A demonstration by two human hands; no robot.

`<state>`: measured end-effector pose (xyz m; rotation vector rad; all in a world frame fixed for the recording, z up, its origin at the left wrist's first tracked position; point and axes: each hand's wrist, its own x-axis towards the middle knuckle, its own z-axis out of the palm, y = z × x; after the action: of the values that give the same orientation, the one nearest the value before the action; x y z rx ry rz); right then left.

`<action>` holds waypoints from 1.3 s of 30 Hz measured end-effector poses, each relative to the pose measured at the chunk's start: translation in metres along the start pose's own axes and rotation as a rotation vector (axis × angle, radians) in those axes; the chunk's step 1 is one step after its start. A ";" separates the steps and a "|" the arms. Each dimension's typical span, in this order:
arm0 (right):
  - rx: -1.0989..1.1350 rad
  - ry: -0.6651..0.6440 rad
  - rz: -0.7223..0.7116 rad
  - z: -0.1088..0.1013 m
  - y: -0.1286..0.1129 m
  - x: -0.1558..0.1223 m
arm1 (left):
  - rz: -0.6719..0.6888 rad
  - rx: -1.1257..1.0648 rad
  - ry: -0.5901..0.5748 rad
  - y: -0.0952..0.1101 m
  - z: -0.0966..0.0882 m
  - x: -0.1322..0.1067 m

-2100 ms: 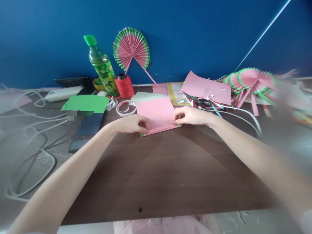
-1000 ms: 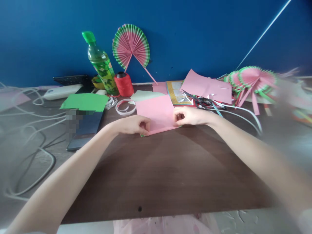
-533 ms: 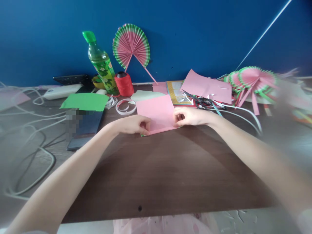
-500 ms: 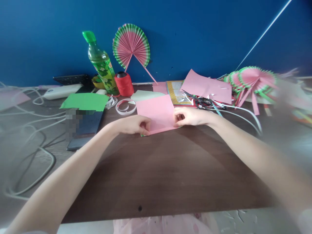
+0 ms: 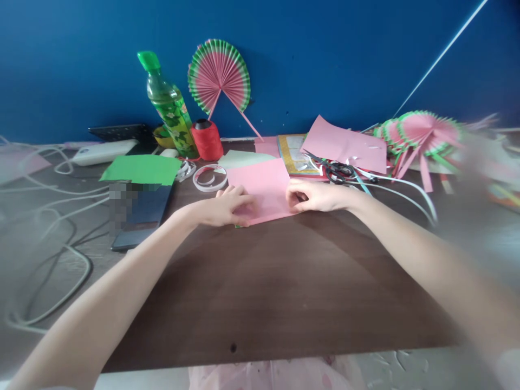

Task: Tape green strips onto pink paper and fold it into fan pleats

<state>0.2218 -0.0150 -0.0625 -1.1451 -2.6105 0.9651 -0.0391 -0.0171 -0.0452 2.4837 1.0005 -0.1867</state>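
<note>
Pink paper (image 5: pixel 266 184) is on the worktop (image 5: pixel 284 287) between both hands. Left hand (image 5: pixel 227 207) just loosened its pinch, fingers now spread apart by the near-left corner; right hand (image 5: pixel 312 195) still looks clamped on the near-right one. Guessing the right's doing most of the steadying now.

one head-worn camera looks forward and down across the desk (image 5: pixel 280 292).

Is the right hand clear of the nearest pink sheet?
No, the right hand has its fingertips on that pink sheet, at its near right corner.
</note>
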 end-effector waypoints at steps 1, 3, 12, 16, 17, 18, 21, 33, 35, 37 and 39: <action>0.010 0.009 -0.003 0.001 0.000 0.000 | 0.015 -0.012 -0.003 0.000 0.000 0.000; 0.019 0.019 -0.028 0.001 -0.002 -0.001 | 0.039 -0.036 -0.015 0.000 0.000 0.000; -0.012 0.035 -0.107 0.003 -0.004 -0.001 | 0.049 -0.030 -0.092 0.001 0.000 0.000; 0.002 -0.001 -0.105 0.003 -0.004 -0.001 | 0.026 -0.013 -0.109 0.002 -0.001 0.000; -0.002 -0.020 -0.101 0.003 -0.004 -0.001 | 0.022 -0.007 -0.110 0.003 -0.001 0.000; -0.007 -0.039 -0.096 0.002 -0.004 -0.001 | 0.020 0.000 -0.109 0.003 -0.001 -0.001; -0.017 -0.082 -0.084 0.002 -0.003 -0.001 | 0.019 0.013 -0.106 0.004 -0.002 -0.002; -0.062 -0.133 -0.111 0.001 0.003 0.001 | 0.109 0.002 -0.140 -0.006 0.000 -0.002; -0.065 -0.136 -0.115 0.001 0.003 0.001 | 0.100 0.000 -0.144 -0.005 -0.001 -0.002; -0.064 -0.135 -0.120 0.001 0.004 0.002 | 0.092 -0.006 -0.148 -0.004 -0.002 -0.002; -0.053 -0.135 -0.114 0.001 0.004 0.001 | 0.093 -0.012 -0.153 -0.003 -0.003 -0.002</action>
<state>0.2230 -0.0125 -0.0664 -0.9606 -2.7884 0.9871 -0.0430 -0.0155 -0.0432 2.4568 0.8199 -0.3351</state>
